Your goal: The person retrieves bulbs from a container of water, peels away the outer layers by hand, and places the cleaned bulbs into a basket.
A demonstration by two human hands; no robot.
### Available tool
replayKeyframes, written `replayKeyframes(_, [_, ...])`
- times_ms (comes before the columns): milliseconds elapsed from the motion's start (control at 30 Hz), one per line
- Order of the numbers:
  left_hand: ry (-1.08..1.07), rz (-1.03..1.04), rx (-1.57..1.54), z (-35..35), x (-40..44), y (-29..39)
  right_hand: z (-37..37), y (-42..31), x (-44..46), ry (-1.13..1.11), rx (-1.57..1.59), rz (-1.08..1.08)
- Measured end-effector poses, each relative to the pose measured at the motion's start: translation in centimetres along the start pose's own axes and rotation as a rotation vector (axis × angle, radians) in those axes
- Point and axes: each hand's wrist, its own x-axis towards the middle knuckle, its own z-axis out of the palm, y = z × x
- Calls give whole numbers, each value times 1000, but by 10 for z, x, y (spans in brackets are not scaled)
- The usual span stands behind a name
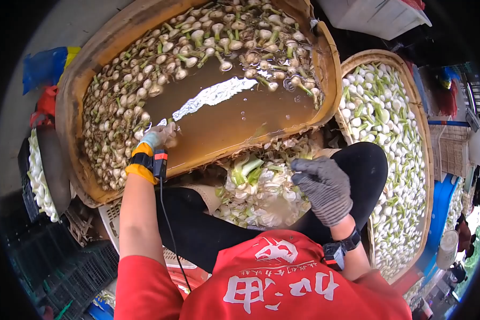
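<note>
My left hand (162,136), in a thin pale glove with a yellow cuff, is over the near left edge of the muddy water in a large tub (333,69). Its fingers are curled together at the unpeeled bulbs (125,128); what they hold is too small to make out. My right hand (325,189), in a grey striped glove, is above my right thigh, beside a heap of peelings (266,197). Its fingers are bent and pressed together, and anything inside them is hidden. Dirty bulbs with green stems float along the tub's far and left sides.
At the right stands a long tub (426,176) full of clean white bulbs (392,186) with green stems. Another container of white bulbs (40,176) is at the far left. Dark crates (85,272) stand at the lower left, and a white bin (373,16) at the top right.
</note>
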Motion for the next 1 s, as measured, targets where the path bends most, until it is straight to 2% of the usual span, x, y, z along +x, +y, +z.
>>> replayKeyframes(67, [-235,-148,222,7,29,-7,7,7,4,-47,71,74])
replayKeyframes(100, [-348,268,1050,17,114,-101,8,10,8,-103,62,78])
replayKeyframes(133, [-364,276,1049,16,127,-171,9,13,11,-162,55,81])
replayKeyframes(167, [28,419,903,46,160,-203,11,17,14,-162,51,93])
replayKeyframes(200, [21,419,900,52,133,-159,14,21,17,-171,97,59])
replayKeyframes(300, [-290,-169,-746,91,-7,56,22,24,29,-181,78,-16])
replayKeyframes(367, [-417,13,-1044,100,-64,119,32,21,35,-171,3,-146])
replayKeyframes(467, [-493,81,-1382,122,-132,173,41,-1,41,-113,27,-187])
replayKeyframes(500, [-582,102,-1497,130,-146,179,44,-9,42,-92,41,-197])
replayKeyframes(600, [-299,88,-1546,157,-195,194,45,-31,35,-30,86,-273])
replayKeyframes(633, [-304,94,-1547,163,-202,192,42,-39,31,-32,67,-298])
replayKeyframes(700, [-434,255,-1536,174,-214,188,39,-47,22,-34,18,-379])
replayKeyframes(733, [-235,204,-1538,184,-233,212,40,-47,17,-24,-23,-469])
replayKeyframes(800, [-169,192,-1537,196,-240,209,47,-41,8,-37,-129,-620])
replayKeyframes(833, [-104,171,-1537,201,-241,203,48,-41,5,-35,-130,-627])
replayKeyframes(900, [-183,250,-1526,204,-243,185,47,-44,-1,-217,-40,-571])
replayKeyframes(933, [52,402,-890,205,-250,185,42,-52,-3,-201,-206,-570])
replayKeyframes(967, [267,509,-239,205,-255,184,41,-51,-6,-196,-208,-575])
replayKeyframes(1000, [340,557,-105,202,-252,183,42,-49,-9,-167,-167,-587])
